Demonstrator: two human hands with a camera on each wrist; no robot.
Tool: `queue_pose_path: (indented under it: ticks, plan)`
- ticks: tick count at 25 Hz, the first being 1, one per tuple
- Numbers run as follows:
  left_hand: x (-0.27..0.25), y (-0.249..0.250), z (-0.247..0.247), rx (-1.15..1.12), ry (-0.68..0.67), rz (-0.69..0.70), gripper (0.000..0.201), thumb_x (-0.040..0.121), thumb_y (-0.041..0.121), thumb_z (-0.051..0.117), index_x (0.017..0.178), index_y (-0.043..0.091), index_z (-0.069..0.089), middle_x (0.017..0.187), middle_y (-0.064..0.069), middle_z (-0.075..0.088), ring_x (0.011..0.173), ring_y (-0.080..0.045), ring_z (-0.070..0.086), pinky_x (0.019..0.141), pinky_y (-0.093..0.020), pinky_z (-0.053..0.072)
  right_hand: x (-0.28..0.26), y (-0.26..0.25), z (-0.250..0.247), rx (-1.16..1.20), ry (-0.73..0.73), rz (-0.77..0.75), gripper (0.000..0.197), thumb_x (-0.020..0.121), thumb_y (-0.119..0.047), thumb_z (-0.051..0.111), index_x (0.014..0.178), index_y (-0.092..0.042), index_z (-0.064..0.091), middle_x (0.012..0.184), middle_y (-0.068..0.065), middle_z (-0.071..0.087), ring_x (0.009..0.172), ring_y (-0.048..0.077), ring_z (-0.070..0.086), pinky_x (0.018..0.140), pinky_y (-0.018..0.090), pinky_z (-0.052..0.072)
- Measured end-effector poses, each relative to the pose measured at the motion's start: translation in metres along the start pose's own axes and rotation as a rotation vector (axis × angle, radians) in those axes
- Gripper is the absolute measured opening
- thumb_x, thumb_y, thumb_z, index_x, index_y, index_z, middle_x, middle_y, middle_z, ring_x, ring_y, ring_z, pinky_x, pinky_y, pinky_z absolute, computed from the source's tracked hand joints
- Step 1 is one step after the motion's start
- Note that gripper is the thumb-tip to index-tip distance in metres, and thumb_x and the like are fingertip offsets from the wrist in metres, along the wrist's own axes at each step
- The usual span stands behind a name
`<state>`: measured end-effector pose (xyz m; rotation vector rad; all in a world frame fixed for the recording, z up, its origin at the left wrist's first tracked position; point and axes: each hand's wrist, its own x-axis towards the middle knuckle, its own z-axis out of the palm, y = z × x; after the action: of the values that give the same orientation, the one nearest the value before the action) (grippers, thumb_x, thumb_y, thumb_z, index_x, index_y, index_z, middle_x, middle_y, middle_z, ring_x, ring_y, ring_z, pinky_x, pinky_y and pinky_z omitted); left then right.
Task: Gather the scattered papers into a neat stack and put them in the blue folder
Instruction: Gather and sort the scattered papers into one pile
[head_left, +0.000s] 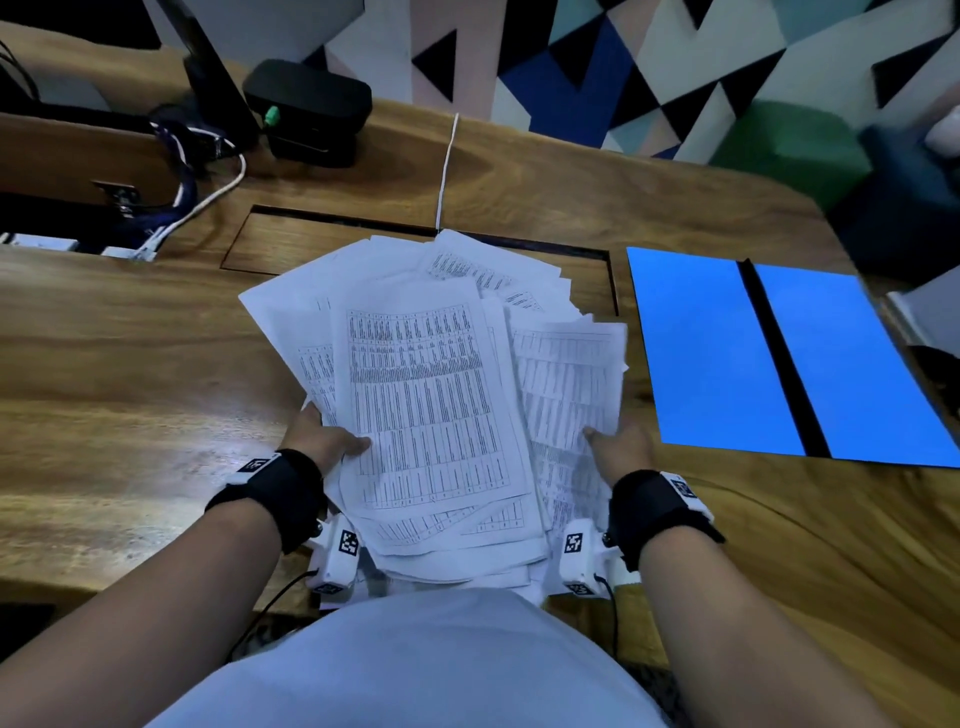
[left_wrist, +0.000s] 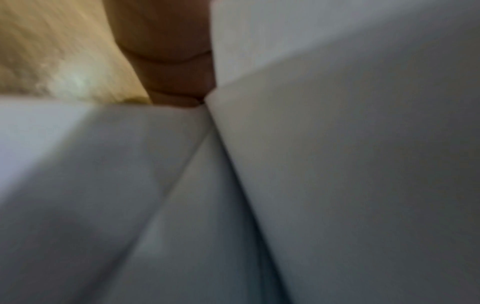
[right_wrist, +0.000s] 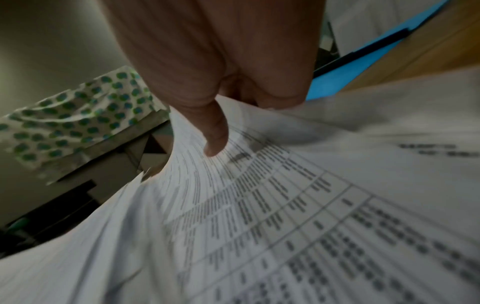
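Note:
A loose, fanned pile of printed papers (head_left: 431, 395) lies in the middle of the wooden desk (head_left: 130, 364). My left hand (head_left: 324, 434) grips the pile's left edge, thumb on top and fingers underneath. On the other side my right hand (head_left: 615, 449) holds the right edge the same way; its thumb (right_wrist: 215, 131) presses on a printed sheet (right_wrist: 285, 216). The blue folder (head_left: 727, 353) lies open and flat to the right of the pile, with a black spine down its middle. The left wrist view shows only blurred white paper (left_wrist: 337, 164) and part of the hand (left_wrist: 171, 61).
A recessed wooden hatch (head_left: 311, 244) lies behind the pile. A white cable (head_left: 447, 166) runs to the papers' far edge. A black box (head_left: 306, 109) and tangled cables (head_left: 192, 176) stand at the back left. The desk's rounded right edge is beyond the folder.

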<state>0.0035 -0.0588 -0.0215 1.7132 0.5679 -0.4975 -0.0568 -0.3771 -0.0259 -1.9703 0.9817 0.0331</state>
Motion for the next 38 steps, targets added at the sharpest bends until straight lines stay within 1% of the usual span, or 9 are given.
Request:
queue_pose_path:
  ticks: [4, 10, 16, 20, 26, 30, 33, 35, 38]
  plan:
    - [-0.004, -0.005, 0.011, 0.001, -0.007, -0.024, 0.056, 0.072, -0.010, 0.073, 0.122, 0.005, 0.053, 0.113, -0.017, 0.066, 0.102, -0.034, 0.064, 0.095, -0.050, 0.050, 0.004, -0.010, 0.022, -0.014, -0.140, -0.023, 0.045, 0.085, -0.016, 0.067, 0.124, 0.001, 0.055, 0.127, 0.016, 0.060, 0.117, 0.031, 0.057, 0.099, 0.037, 0.047]
    - [0.009, -0.024, 0.018, 0.071, -0.102, -0.080, 0.071, 0.060, 0.015, 0.083, 0.124, 0.005, 0.056, 0.116, -0.013, 0.069, 0.100, -0.032, 0.067, 0.095, -0.050, 0.051, 0.017, -0.037, 0.038, -0.091, -0.124, 0.042, 0.022, 0.074, -0.023, 0.063, 0.095, -0.020, 0.066, 0.126, 0.015, 0.054, 0.109, 0.034, 0.056, 0.096, 0.039, 0.049]
    - [0.002, -0.019, 0.020, 0.118, -0.052, -0.064, 0.045, 0.079, 0.004, 0.073, 0.121, -0.001, 0.056, 0.116, -0.014, 0.067, 0.099, -0.030, 0.065, 0.094, -0.043, 0.049, 0.019, -0.042, 0.035, 0.063, -0.208, 0.107, 0.055, 0.078, -0.018, 0.068, 0.126, -0.011, 0.043, 0.125, 0.001, 0.051, 0.105, 0.023, 0.055, 0.090, 0.029, 0.045]
    - [-0.001, -0.018, 0.016, 0.101, -0.035, -0.080, 0.039, 0.082, 0.001, 0.069, 0.119, -0.003, 0.059, 0.110, -0.015, 0.066, 0.083, -0.027, 0.063, 0.073, -0.032, 0.050, 0.018, -0.051, 0.014, 0.081, -0.352, 0.211, 0.056, 0.085, -0.024, 0.068, 0.131, -0.001, 0.045, 0.125, 0.010, 0.057, 0.116, 0.030, 0.056, 0.095, 0.032, 0.044]
    - [-0.003, -0.017, 0.016, 0.027, -0.031, -0.052, 0.049, 0.078, -0.001, 0.071, 0.122, 0.000, 0.050, 0.115, -0.016, 0.065, 0.097, -0.033, 0.063, 0.088, -0.042, 0.050, 0.020, -0.073, -0.056, -0.034, 0.270, -0.336, 0.024, 0.088, -0.013, 0.056, 0.110, -0.006, 0.061, 0.112, 0.020, 0.066, 0.105, 0.033, 0.061, 0.084, 0.037, 0.047]
    - [-0.013, -0.010, 0.026, 0.014, -0.068, -0.015, 0.031, 0.070, -0.013, 0.070, 0.093, 0.003, 0.059, 0.088, -0.015, 0.067, 0.084, -0.033, 0.066, 0.087, -0.048, 0.053, -0.010, -0.135, -0.128, 0.180, 0.568, -0.660, 0.006, 0.085, -0.016, 0.053, 0.083, -0.019, 0.057, 0.077, -0.002, 0.057, 0.070, 0.003, 0.048, 0.066, 0.025, 0.041]
    - [-0.019, -0.009, 0.032, 0.038, -0.158, 0.039, 0.047, 0.053, 0.000, 0.084, 0.096, 0.008, 0.067, 0.095, -0.016, 0.074, 0.091, -0.035, 0.070, 0.086, -0.049, 0.055, 0.000, -0.148, -0.128, 0.256, 0.449, -0.667, 0.010, 0.076, -0.019, 0.057, 0.085, -0.022, 0.059, 0.083, -0.006, 0.063, 0.076, 0.002, 0.054, 0.070, 0.025, 0.048]
    - [-0.020, -0.009, 0.037, 0.020, -0.141, 0.083, 0.052, 0.066, 0.019, 0.085, 0.111, 0.006, 0.064, 0.105, -0.010, 0.073, 0.096, -0.029, 0.069, 0.084, -0.036, 0.054, 0.011, -0.137, -0.096, 0.150, 0.296, -0.520, 0.026, 0.072, -0.021, 0.065, 0.097, -0.013, 0.067, 0.094, 0.004, 0.071, 0.086, 0.014, 0.064, 0.077, 0.033, 0.053]
    - [-0.022, -0.003, 0.043, 0.186, 0.052, 0.087, 0.055, 0.093, 0.042, 0.053, 0.131, 0.004, 0.045, 0.116, -0.010, 0.057, 0.103, -0.027, 0.056, 0.079, -0.028, 0.040, 0.019, -0.091, -0.028, 0.045, 0.069, -0.300, 0.036, 0.077, -0.023, 0.074, 0.108, -0.008, 0.065, 0.101, 0.005, 0.068, 0.090, 0.017, 0.063, 0.073, 0.030, 0.049]
